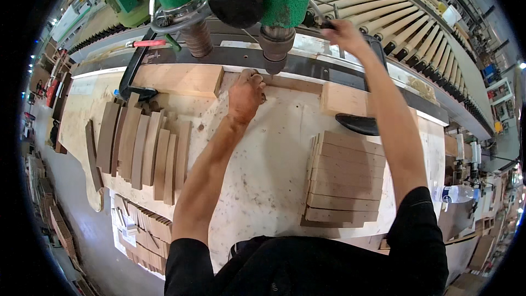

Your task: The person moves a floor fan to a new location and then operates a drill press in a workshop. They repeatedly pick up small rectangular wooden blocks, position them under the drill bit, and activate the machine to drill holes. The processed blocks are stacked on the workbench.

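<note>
My left hand (247, 96) has its fingers curled at the left end of a wooden strip (298, 84), which lies along the fence under the drill press (235, 0). Just above and right of those fingers is the drill chuck (276, 46); the hand hides the bit's tip. Up at the right, my right hand (345, 37) is closed around the black-ended feed handle (327, 24) of the green machine. A light wooden block (178, 79) sits left of the strip and another wooden block (345, 99) right of it, both against the fence.
Loose wooden strips (143, 145) lie in a row at the left, and a neat stack of strips (346, 178) stands at the right. A black clamp (131, 71) holds the left block. Behind the fence is a roller conveyor (400, 16). A plastic bottle (459, 193) stands far right.
</note>
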{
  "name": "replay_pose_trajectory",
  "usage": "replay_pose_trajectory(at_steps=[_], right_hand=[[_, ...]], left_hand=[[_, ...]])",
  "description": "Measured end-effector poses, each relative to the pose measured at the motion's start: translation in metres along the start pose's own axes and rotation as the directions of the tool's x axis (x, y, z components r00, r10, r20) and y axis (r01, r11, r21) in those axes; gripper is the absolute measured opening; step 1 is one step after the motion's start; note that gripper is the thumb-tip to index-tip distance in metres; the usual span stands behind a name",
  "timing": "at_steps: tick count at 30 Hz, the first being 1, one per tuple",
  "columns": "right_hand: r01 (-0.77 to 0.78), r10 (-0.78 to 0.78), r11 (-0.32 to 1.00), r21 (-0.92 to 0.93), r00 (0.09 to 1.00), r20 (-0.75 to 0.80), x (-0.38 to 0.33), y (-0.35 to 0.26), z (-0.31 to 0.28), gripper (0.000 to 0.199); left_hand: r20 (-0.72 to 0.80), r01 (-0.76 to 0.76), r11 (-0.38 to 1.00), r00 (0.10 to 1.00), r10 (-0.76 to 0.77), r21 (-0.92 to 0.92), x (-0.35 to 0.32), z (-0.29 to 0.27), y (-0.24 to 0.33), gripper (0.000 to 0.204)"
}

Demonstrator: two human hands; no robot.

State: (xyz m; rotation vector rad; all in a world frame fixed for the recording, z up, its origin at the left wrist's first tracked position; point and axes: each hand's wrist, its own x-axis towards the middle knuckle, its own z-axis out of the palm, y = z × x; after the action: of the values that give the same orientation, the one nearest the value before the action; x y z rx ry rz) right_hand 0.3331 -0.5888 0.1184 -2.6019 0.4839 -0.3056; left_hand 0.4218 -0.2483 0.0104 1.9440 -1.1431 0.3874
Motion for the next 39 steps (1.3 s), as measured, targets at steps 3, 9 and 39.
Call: replay_pose_trajectory(at_steps=[3, 9, 39], right_hand=[[-0.033, 0.073, 0.984, 0.177, 0.973, -0.221, -0.054, -0.034, -0.094, 0.047], [0.050, -0.039, 0.998, 0.033, 0.965, -0.258, -0.050, -0.058, -0.160, 0.033], [0.108, -0.083, 0.993, 0.049, 0.924, -0.373, -0.047, -0.043, -0.153, 0.032]], left_hand=[[0.146, -0.221, 0.947, 0.971, 0.191, 0.232, -0.016, 0.000, -0.023, 0.014], [0.336, -0.062, 0.967, 0.942, -0.025, 0.245, -0.033, -0.044, 0.003, 0.024], [0.163, 0.138, 0.989, 0.976, -0.147, 0.061, -0.216, -0.143, 0.244, 0.036]])
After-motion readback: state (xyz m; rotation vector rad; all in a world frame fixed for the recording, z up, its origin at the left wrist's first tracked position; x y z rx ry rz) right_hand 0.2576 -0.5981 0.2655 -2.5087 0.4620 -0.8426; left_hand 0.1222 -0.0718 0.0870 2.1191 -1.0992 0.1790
